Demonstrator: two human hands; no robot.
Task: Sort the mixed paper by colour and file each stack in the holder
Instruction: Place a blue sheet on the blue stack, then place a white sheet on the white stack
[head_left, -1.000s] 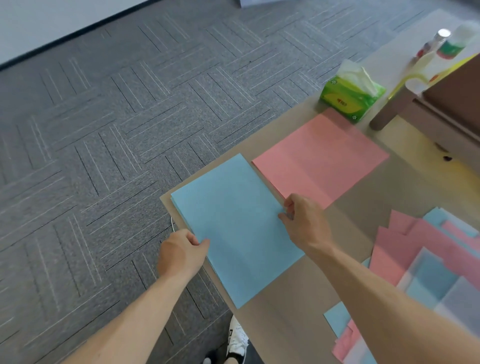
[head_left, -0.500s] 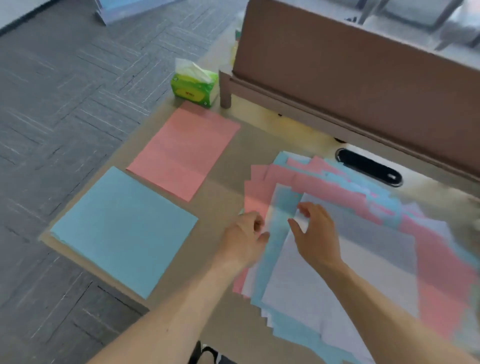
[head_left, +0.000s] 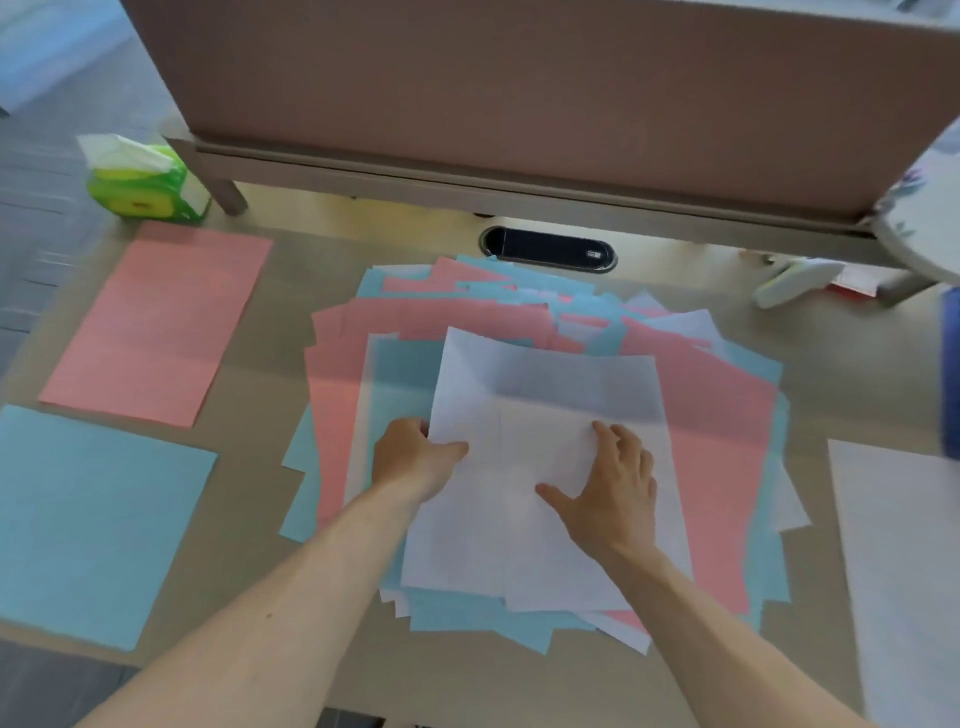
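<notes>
A mixed pile of pink, blue and white paper (head_left: 717, 415) lies spread in the middle of the desk. A white sheet (head_left: 545, 384) is on top of it. My left hand (head_left: 410, 457) grips that sheet's left edge, thumb on top. My right hand (head_left: 608, 483) lies flat on the same sheet with fingers spread. To the left lie a sorted pink stack (head_left: 156, 327) and, nearer me, a sorted blue stack (head_left: 88, 519). A white stack (head_left: 904, 561) lies at the right edge. No holder is in view.
A green tissue pack (head_left: 143, 182) stands at the back left. A brown partition panel (head_left: 519, 93) runs along the desk's far side, with a black cable grommet (head_left: 550, 249) in front of it. A white stapler-like item (head_left: 795, 280) sits at the back right.
My view swung right from the blue stack to the mixed pile. Both hands left the blue stack and came onto the top white sheet, the left now gripping its edge.
</notes>
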